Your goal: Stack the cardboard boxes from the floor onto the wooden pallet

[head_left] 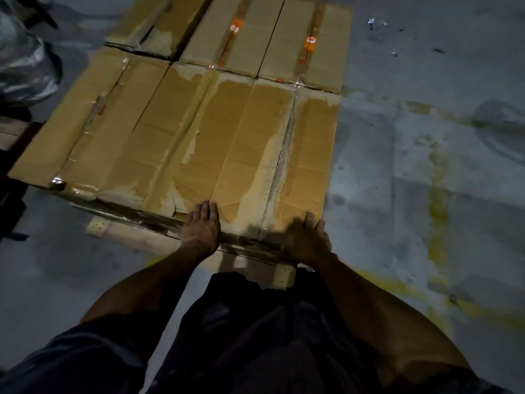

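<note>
Dark clothing [255,336] fills the bottom centre of the frame, both bare forearms reaching up from it toward the stack. Left hand [202,226] lies flat, fingers straight and together, palm down on the near edge of the front box [250,143], just left of frame centre. Right hand [308,237] sits at that box's near right corner, motion-blurred; fingers look laid over the top edge, but whether they curl round the corner cannot be told.

Front box: brown cardboard, long side running up the frame, torn paper patches and clear tape down its seam. It rests on the wooden pallet [119,231], whose pale boards show below the box edge at lower centre-left and again between the arms.

Left box [93,129] lies touching the front box, same level, its outer flap sticking out to the left. Two rear boxes [255,41] in the upper centre butt against the front row; each carries an orange sticker [311,42] on its tape.

Concrete floor [426,166] on the right, stained, with worn yellow paint [439,211]. Crumpled plastic wrap [25,61] at upper left.
</note>
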The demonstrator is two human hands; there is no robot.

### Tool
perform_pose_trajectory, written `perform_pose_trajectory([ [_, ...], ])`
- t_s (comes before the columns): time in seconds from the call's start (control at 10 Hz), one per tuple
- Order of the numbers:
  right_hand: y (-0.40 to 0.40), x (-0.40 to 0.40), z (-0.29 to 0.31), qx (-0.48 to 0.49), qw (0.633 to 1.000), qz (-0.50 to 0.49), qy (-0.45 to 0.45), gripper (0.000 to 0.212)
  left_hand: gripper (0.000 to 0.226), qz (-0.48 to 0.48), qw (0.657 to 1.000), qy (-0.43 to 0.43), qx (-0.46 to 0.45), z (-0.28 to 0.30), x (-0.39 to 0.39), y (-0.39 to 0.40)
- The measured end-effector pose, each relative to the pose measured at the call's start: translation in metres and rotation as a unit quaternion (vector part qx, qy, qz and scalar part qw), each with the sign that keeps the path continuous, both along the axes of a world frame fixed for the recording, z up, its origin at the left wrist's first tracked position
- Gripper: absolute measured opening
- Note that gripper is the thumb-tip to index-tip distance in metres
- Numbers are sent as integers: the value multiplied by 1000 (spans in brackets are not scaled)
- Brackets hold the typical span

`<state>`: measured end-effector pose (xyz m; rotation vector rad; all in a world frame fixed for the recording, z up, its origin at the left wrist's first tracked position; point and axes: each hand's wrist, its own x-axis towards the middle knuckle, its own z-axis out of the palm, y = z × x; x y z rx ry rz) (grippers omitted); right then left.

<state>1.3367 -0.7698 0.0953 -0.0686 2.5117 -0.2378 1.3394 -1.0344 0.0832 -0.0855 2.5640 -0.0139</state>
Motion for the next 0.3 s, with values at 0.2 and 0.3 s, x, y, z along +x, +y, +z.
perform_pose_trajectory([
  [0.2, 23, 8, 30, -86, 995, -51, 1, 44, 75, 25, 999, -23, 30, 28, 6, 27],
  [0.3, 39, 12, 44, -125, 986, -104, 37, 37, 69, 13, 999, 4, 50, 46, 5, 44],
])
